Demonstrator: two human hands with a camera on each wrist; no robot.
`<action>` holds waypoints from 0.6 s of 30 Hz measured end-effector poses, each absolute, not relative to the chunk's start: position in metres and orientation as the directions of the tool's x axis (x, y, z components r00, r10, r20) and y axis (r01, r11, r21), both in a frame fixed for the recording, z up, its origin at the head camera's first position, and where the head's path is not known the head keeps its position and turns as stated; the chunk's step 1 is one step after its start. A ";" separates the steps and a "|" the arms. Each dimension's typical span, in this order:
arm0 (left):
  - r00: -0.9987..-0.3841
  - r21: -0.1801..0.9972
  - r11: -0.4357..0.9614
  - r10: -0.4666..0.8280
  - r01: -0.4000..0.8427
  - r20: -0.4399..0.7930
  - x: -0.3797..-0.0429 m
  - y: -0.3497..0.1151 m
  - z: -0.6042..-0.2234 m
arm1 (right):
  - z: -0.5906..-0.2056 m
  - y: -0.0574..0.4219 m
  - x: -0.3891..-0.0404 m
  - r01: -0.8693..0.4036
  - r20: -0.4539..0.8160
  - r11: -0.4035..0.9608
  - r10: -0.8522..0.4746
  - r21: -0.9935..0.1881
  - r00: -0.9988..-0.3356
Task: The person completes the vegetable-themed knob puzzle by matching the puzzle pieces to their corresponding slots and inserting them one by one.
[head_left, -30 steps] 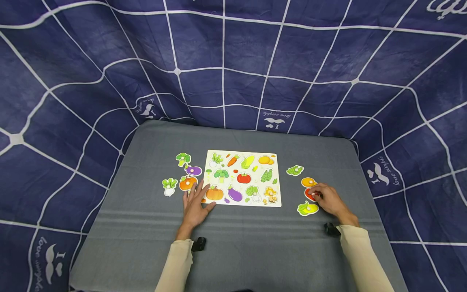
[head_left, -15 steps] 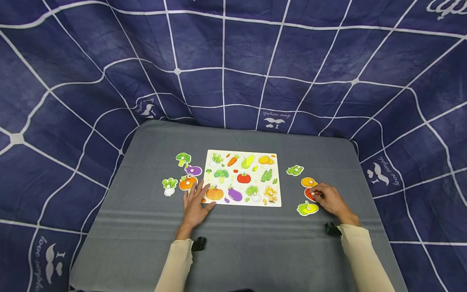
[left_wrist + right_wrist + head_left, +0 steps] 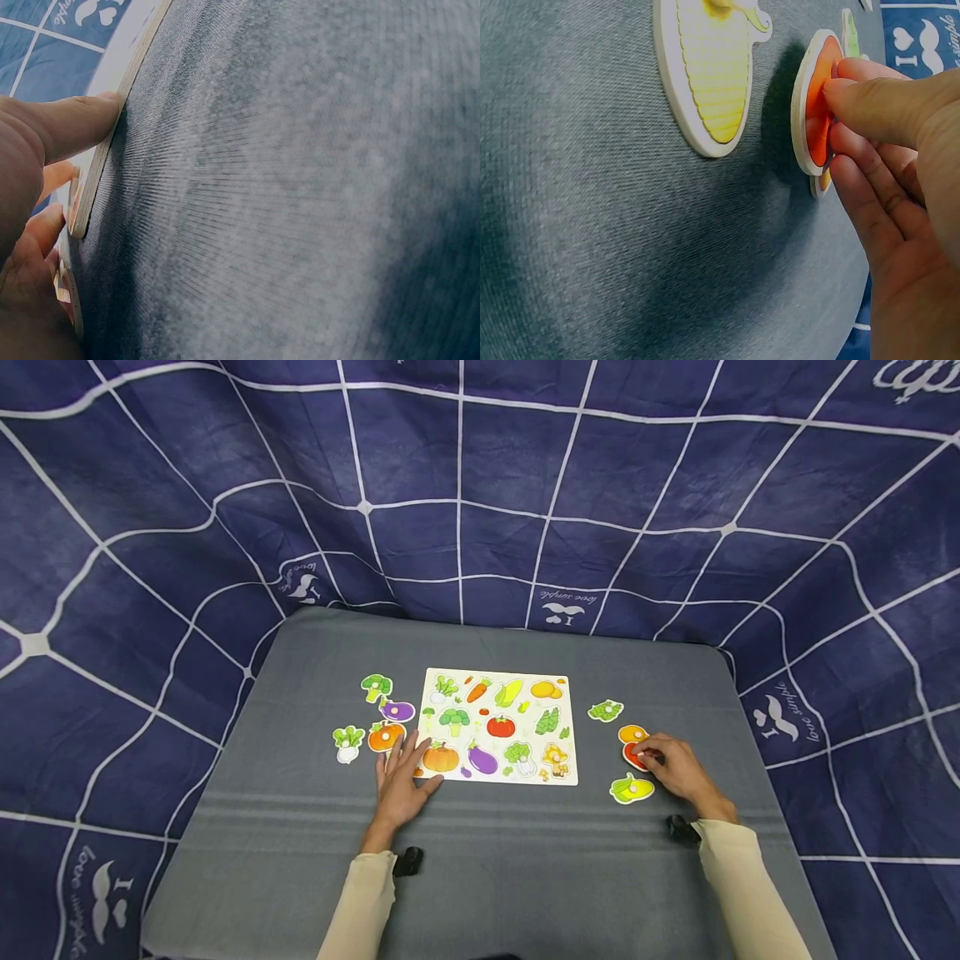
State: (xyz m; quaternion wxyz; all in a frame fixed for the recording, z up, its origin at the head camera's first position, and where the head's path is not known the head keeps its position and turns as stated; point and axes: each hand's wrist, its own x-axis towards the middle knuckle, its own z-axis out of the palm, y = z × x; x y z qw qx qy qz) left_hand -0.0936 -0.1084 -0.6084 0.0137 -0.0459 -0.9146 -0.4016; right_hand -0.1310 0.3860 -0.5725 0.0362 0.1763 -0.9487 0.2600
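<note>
In the head view my right hand (image 3: 678, 772) pinches a red tomato puzzle piece (image 3: 632, 756) with thumb and fingertips. The right wrist view shows this tomato piece (image 3: 821, 105) tilted, its shadow on the cloth beside it. Just behind it lies a yellow-orange piece (image 3: 632, 734), partly overlapped. A corn piece (image 3: 632, 788) lies nearer the body. My left hand (image 3: 401, 789) rests with spread fingers at the lower left corner of the white vegetable puzzle board (image 3: 498, 777). Its thumb touches the board's edge (image 3: 105, 161) in the left wrist view; its fingertips reach beside a pumpkin piece (image 3: 386, 737).
Left of the board lie an eggplant piece (image 3: 397, 710), a broccoli piece (image 3: 377, 687) and a white radish piece (image 3: 348, 744). A green leafy piece (image 3: 606, 710) lies right of it. Grey cloth covers the table (image 3: 525, 868); blue gridded curtains (image 3: 495, 543) surround it.
The tomato piece has shifted slightly left in the right hand's pinch, showing more of its red face. The left hand and the board have stayed put.
</note>
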 end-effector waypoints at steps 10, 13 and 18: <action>-0.995 0.730 0.676 0.078 0.100 0.064 -0.093 -0.108 -0.608 | -0.569 0.379 -0.135 -0.383 0.192 0.794 -0.331 -0.473 -0.924; -0.995 0.730 0.676 0.080 0.100 0.062 -0.093 -0.108 -0.607 | -0.568 0.376 -0.135 -0.366 0.164 0.799 -0.329 -0.477 -0.930; -0.995 0.733 0.673 0.079 0.102 0.066 -0.093 -0.108 -0.606 | -0.568 0.370 -0.137 -0.363 0.160 0.798 -0.327 -0.481 -0.931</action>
